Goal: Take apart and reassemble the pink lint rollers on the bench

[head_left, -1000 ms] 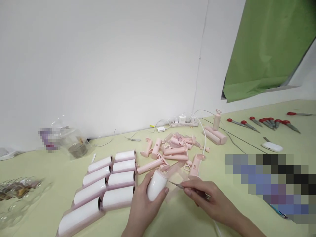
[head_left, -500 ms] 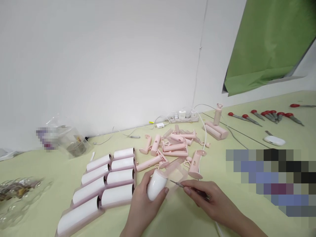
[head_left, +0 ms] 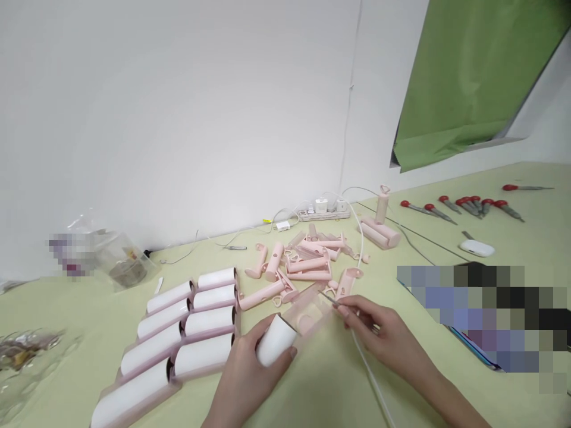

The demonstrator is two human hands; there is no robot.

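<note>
My left hand is wrapped round a white lint roll, held just above the pale green table. My right hand pinches a thin metal tool whose tip points up-left, toward a clear pinkish plastic cover lying beside the roll. To the left, several white rolls in pink cradles lie in two rows. Behind my hands is a heap of pink plastic handles.
A white cable runs under my right wrist to a power strip at the wall. Red-handled screwdrivers and a white earbud case lie at the right. One assembled pink roller stands behind the heap. Clear bags sit at left.
My right hand drew the metal tool back from the roll's end and up toward the pink handles. The left hand tilted the roll lower. The view shifted slightly right.
</note>
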